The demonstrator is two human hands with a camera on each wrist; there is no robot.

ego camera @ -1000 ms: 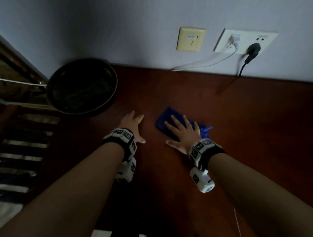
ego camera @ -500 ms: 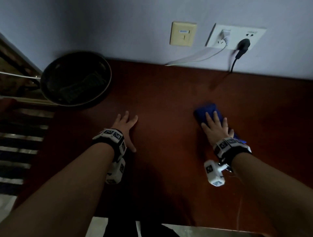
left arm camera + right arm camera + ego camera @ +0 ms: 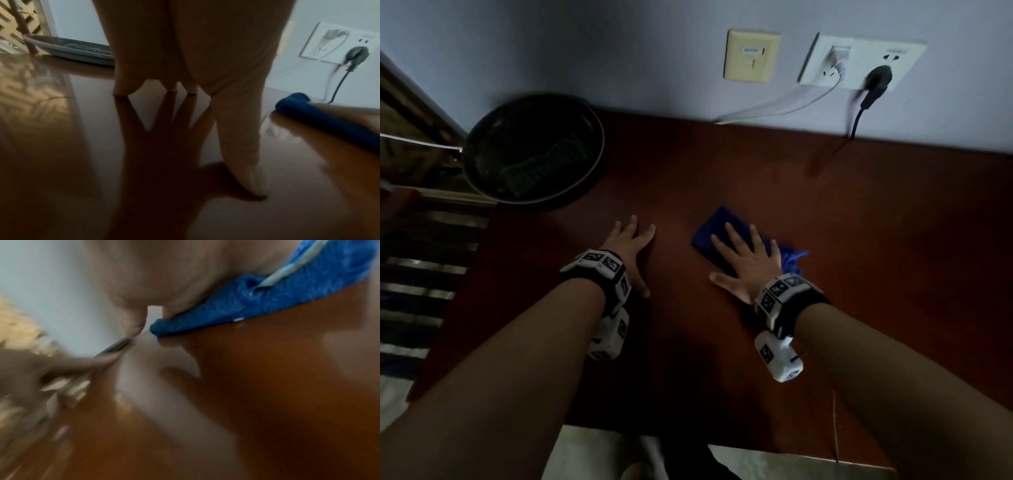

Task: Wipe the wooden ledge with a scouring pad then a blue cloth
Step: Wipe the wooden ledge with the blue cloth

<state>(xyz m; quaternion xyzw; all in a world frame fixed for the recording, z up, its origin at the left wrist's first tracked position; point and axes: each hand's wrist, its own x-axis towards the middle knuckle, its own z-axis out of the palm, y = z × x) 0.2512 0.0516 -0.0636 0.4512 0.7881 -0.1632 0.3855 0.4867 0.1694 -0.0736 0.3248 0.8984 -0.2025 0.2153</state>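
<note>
Fingers of both hands lie spread: right hand (image 3: pixel 748 265) pressing blue cloth (image 3: pixel 717 229), left hand (image 3: pixel 628 246) on wooden ledge (image 3: pixel 859 240).

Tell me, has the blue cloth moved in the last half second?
Yes. The blue cloth, under the right hand, slid left along the wooden ledge, away from below the wall socket toward the left hand.

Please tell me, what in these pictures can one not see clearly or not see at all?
- Cloth: head view, right hand covers its middle.
- Left hand: right wrist view, motion blur smears it.
- Object in the pan: head view, too dark to identify; left wrist view, left hand covers part of it.
- Ledge: head view, right end cut off by the edge.
- Label on the beige plate: too small to read.
</note>
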